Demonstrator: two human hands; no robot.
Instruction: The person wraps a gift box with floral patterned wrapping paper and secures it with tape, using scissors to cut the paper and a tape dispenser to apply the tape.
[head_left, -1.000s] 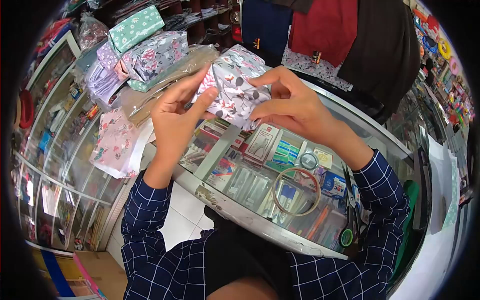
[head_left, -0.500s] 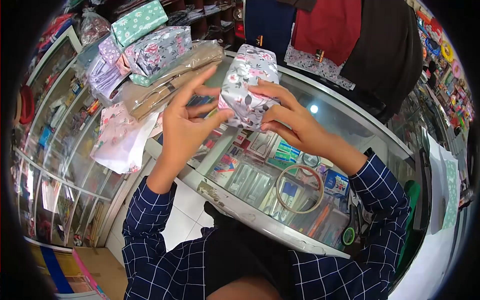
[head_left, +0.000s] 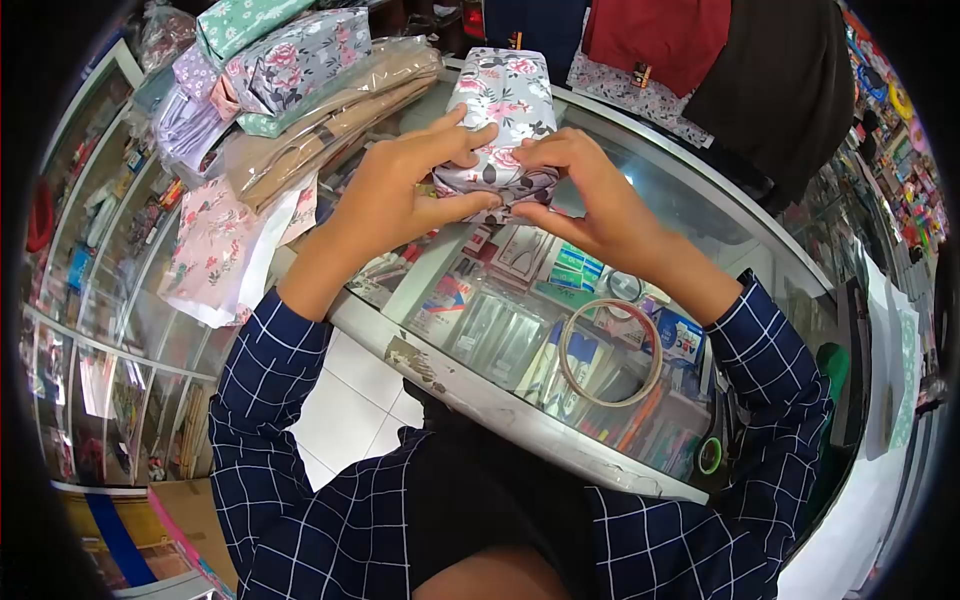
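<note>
A box wrapped in grey floral paper [head_left: 510, 95] rests on the glass counter, its near end toward me. My left hand [head_left: 425, 175] grips its left near corner, fingers on top and thumb against the folded end. On the other side, my right hand [head_left: 585, 190] holds the right near corner, its thumb also pressing the folded end. The two thumbs are almost touching. Part of the near end is hidden behind them.
A roll of tape [head_left: 610, 352] lies on the glass counter, with scissors [head_left: 725, 425] to its right. Several wrapped parcels [head_left: 300, 62] and plastic-bagged brown items [head_left: 335, 125] are piled at the left. Pink floral paper [head_left: 215, 240] hangs near them. Folded dark red cloth [head_left: 655, 45] lies behind.
The wrapped box has gone from tilted in my hands to lying on the counter. My left fingers have come down onto its top, and both thumbs now press its near end.
</note>
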